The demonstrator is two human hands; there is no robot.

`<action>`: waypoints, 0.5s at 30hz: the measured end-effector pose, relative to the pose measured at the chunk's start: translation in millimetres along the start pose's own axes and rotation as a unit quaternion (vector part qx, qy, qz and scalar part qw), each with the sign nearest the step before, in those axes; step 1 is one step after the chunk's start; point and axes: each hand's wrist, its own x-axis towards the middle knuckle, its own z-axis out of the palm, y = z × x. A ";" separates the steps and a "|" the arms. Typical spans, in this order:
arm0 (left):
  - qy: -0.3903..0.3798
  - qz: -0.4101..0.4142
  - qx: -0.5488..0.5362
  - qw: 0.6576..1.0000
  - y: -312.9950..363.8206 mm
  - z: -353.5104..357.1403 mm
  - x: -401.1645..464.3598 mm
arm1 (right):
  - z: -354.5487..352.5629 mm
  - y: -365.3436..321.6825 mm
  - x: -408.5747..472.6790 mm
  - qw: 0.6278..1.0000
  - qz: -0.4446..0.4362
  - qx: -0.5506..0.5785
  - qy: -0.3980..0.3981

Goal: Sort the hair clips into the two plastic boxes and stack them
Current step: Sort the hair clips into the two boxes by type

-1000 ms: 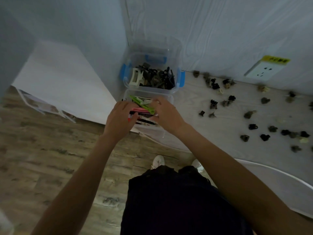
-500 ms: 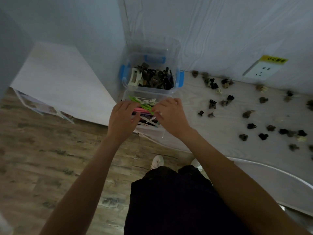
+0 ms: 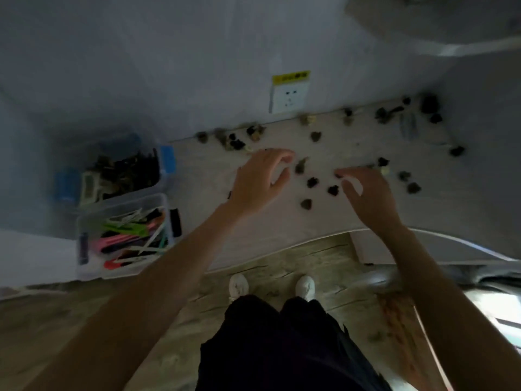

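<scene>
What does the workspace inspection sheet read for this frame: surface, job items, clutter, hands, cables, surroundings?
Surface: pale tabletop against a wall, curved front edge.
Job's things: far box with blue latches holds dark claw clips; near box holds long coloured clips; both open, side by side, not stacked. Small dark claw clips lie scattered over the table.
Clutter: a dark clip lies beside the near box.
Hands: left hand and right hand are above the scattered clips, fingers loosely spread, holding nothing visible.
Cables: nothing seen.
Surroundings: wall socket with yellow label; wood-pattern floor; white shoes.
</scene>
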 end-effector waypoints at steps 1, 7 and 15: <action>-0.020 -0.003 -0.011 1.000 5.4 17.1 14.2 | -10.2 18.9 4.8 1.000 0.006 -0.012 0.010; -0.071 -0.035 -0.039 0.996 26.4 115.9 85.0 | -51.4 121.6 39.1 0.995 0.042 -0.061 0.066; -0.117 -0.087 0.026 0.989 5.7 196.5 166.3 | -48.5 231.4 107.5 0.977 0.176 -0.101 0.063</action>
